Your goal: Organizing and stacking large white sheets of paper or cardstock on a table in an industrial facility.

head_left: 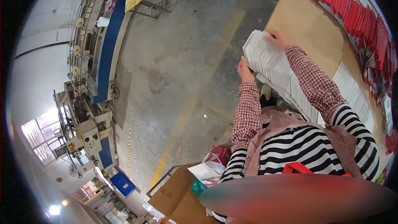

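Observation:
A long row of overlapping white folded paper pieces (271, 60) runs along the table's near edge toward my body. At the far end of this row, my left hand (245, 72) grips the left side, thumb pointing up along the edge. Its lower fingers are partly hidden by the paper. My right hand (278, 40) is closed over the far right corner of the same papers, with its fingers bent. Checked sleeve covers sit on both forearms. A second row of white paper pieces (352, 93) lies to the right of my right arm.
The brown tabletop (309, 29) carries a long fanned row of red packets (352, 14) on its far right. At left stands a machine line with a blue conveyor belt (108, 49). A cardboard box (176, 195) and a dark red bucket (219, 154) are near my left elbow.

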Available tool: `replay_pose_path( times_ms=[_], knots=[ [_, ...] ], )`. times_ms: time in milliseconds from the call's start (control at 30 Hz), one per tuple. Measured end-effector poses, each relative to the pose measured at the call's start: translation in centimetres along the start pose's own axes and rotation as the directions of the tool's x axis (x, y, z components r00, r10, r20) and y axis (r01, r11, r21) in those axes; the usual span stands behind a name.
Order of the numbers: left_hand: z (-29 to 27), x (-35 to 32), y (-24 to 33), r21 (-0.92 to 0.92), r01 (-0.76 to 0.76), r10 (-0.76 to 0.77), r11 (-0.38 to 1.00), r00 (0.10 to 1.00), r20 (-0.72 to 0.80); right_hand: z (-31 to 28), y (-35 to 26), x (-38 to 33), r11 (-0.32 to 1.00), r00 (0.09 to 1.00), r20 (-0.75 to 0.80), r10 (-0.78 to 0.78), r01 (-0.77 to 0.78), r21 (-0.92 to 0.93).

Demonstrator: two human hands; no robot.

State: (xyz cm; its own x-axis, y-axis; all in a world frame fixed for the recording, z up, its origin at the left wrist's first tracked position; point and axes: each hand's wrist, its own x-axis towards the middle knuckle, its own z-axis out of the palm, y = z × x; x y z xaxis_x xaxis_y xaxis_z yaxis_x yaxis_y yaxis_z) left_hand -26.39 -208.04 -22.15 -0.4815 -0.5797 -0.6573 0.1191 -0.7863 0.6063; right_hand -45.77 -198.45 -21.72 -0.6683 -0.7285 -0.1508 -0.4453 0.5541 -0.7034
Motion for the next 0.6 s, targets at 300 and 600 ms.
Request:
replay_pose_path(
  times_ms=[300, 600],
  knots=[
    [-0.1, 0.2, -1.4, 0.226, -0.208, 0.237, 0.952, 0.965, -0.110, 0.2, -2.5, -1.5, 0.985, 0.986, -0.159, 0.057, -0.081, -0.151],
    [-0.6, 0.9, -2.1, 0.230, -0.220, 0.249, 0.948, 0.963, -0.107, 0.3, -1.5, -1.3, 0.982, 0.991, -0.135, 0.009, -0.034, -0.184]
  ],
)
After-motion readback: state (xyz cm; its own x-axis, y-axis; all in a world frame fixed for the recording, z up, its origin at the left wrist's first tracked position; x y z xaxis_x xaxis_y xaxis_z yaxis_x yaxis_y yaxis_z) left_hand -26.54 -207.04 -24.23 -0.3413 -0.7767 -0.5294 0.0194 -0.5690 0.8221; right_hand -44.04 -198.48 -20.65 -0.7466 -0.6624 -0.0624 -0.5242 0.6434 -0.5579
